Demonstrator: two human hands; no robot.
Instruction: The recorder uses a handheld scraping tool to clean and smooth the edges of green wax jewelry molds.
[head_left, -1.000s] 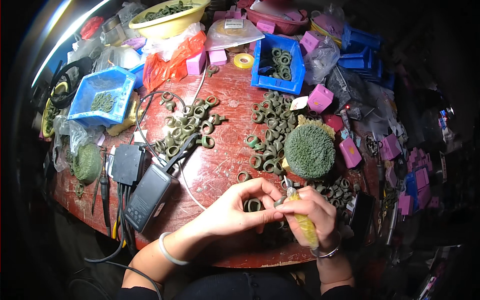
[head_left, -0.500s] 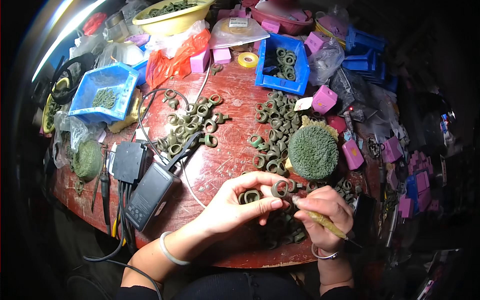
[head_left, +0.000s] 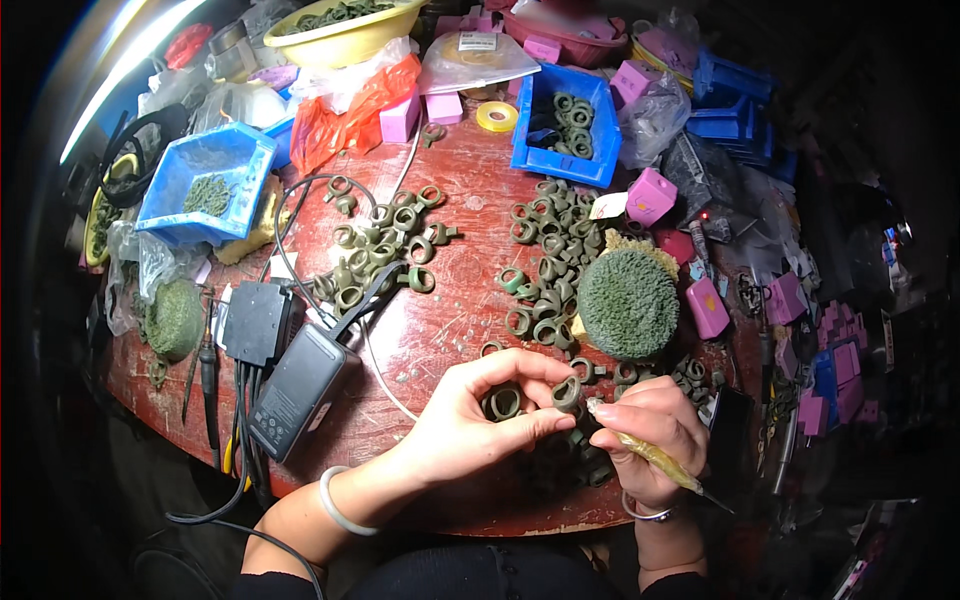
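My left hand (head_left: 490,405), with a pale bangle on its wrist, pinches a dark green ring (head_left: 567,394) between thumb and fingertips. Another green ring (head_left: 503,402) shows inside the curve of that hand; whether it is held there I cannot tell. Closed round a thin tool with a yellowish wrapped handle (head_left: 655,460) is my right hand (head_left: 655,430). A wire trails from the tool's rear end, while its tip, close to the pinched ring, is mostly hidden by the fingers. Loose green rings (head_left: 550,310) lie in a heap just beyond both hands.
A round green textured pad (head_left: 628,305) stands right of the heap. More rings (head_left: 385,240) lie left of centre. Blue bins (head_left: 567,170) (head_left: 180,225) hold green pieces. A black power adapter (head_left: 300,395) and its cables sit at left. Pink blocks (head_left: 708,308) line the right side.
The pinched ring has turned, so its opening faces less toward me, and it has shifted slightly down and right. My right hand and its tool have moved very little.
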